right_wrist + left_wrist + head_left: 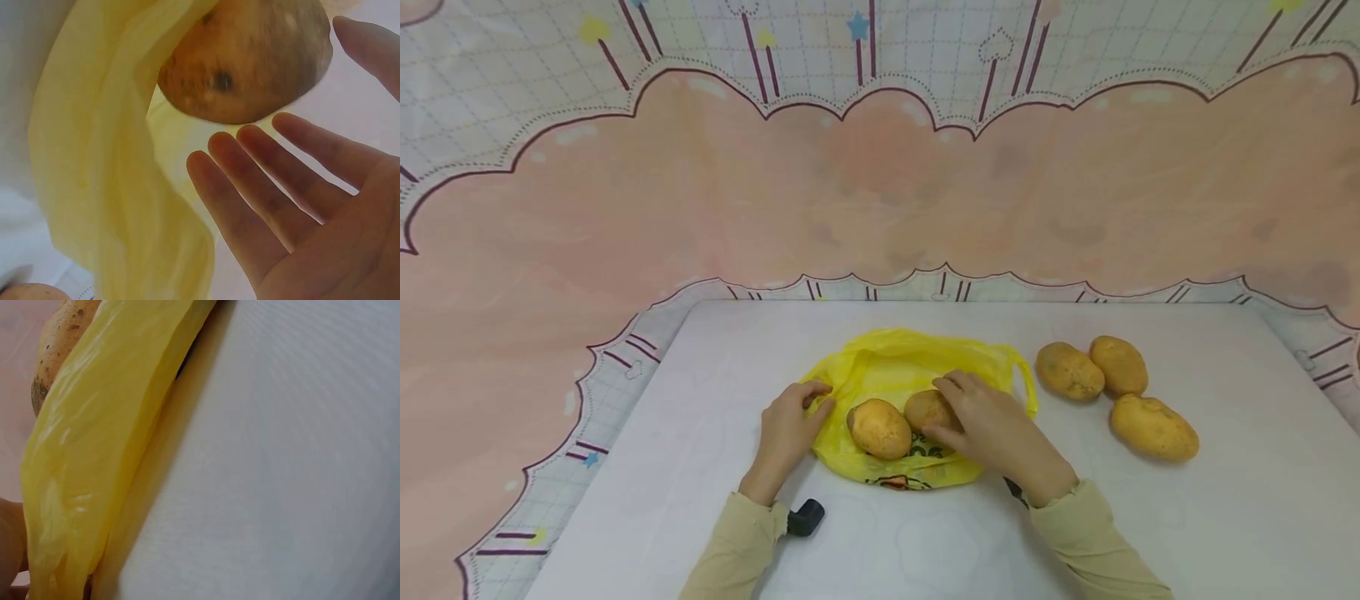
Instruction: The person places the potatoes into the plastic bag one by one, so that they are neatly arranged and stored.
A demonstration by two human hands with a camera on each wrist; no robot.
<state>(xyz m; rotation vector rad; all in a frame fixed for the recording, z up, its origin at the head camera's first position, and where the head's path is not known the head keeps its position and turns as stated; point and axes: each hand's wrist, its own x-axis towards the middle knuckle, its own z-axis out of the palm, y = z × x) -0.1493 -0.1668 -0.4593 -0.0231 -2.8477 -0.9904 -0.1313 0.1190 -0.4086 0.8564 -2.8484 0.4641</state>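
Note:
A yellow plastic bag lies spread on the table with its mouth gaping. Two potatoes rest on it, a lighter one on the left and a browner one beside it. At the bag's left edge my left hand pinches the film, which gathers into folds in the left wrist view. My right hand is over the browner potato. In the right wrist view its fingers are extended and spread, just short of a potato that the bag partly covers.
Three more potatoes lie together right of the bag: one at the left, one behind and one nearer. A bag handle sticks out toward them. The white table ends at a patterned cloth backdrop.

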